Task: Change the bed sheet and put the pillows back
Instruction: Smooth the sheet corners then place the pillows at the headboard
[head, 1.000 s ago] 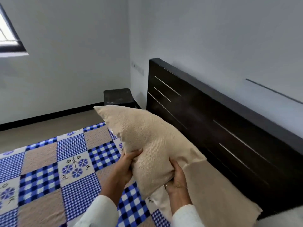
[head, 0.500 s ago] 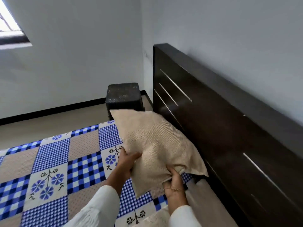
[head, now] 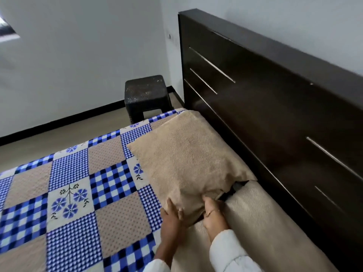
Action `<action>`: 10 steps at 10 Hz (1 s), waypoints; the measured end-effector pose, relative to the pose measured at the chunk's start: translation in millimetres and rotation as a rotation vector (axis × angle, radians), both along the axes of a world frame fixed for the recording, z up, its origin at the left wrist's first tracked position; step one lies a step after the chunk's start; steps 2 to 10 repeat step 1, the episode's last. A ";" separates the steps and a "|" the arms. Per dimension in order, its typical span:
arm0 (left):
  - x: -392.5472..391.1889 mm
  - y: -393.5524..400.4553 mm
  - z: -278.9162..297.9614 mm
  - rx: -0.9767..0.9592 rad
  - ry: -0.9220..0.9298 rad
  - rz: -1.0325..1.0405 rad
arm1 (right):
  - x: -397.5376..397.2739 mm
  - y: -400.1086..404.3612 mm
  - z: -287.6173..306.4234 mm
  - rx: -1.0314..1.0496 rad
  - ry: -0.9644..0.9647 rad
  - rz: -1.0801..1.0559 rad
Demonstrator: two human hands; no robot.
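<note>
A beige pillow [head: 188, 156] lies flat on the blue, white and tan checked bed sheet [head: 82, 193], at the far corner of the bed against the dark wooden headboard [head: 275, 118]. My left hand [head: 171, 214] grips its near left edge, thumb on top. My right hand [head: 213, 214] holds its near right corner, fingers tucked under the fabric. A second beige pillow [head: 255, 228] lies nearer to me along the headboard, partly under my right sleeve.
A dark plastic stool [head: 146, 95] stands on the floor beyond the bed's far corner. White walls with a black skirting line run behind. A strip of tan floor [head: 49, 138] shows to the left of the bed.
The pillow went from being held up in the air to lying flat on the sheet by the headboard. Both hands moved down and forward with it and keep their hold.
</note>
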State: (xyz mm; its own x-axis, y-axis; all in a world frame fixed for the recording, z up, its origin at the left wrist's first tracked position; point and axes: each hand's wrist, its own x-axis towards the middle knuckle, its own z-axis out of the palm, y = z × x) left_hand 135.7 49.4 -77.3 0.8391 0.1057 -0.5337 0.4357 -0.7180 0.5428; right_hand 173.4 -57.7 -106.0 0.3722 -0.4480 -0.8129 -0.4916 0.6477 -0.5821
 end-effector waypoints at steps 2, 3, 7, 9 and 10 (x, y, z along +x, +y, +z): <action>-16.8 17.9 16.6 0.012 -0.034 -0.078 | -14.2 4.9 44.9 -0.266 0.021 0.061; -16.8 17.9 16.6 0.012 -0.034 -0.078 | -14.2 4.9 44.9 -0.266 0.021 0.061; -16.8 17.9 16.6 0.012 -0.034 -0.078 | -14.2 4.9 44.9 -0.266 0.021 0.061; -16.8 17.9 16.6 0.012 -0.034 -0.078 | -14.2 4.9 44.9 -0.266 0.021 0.061; -16.8 17.9 16.6 0.012 -0.034 -0.078 | -14.2 4.9 44.9 -0.266 0.021 0.061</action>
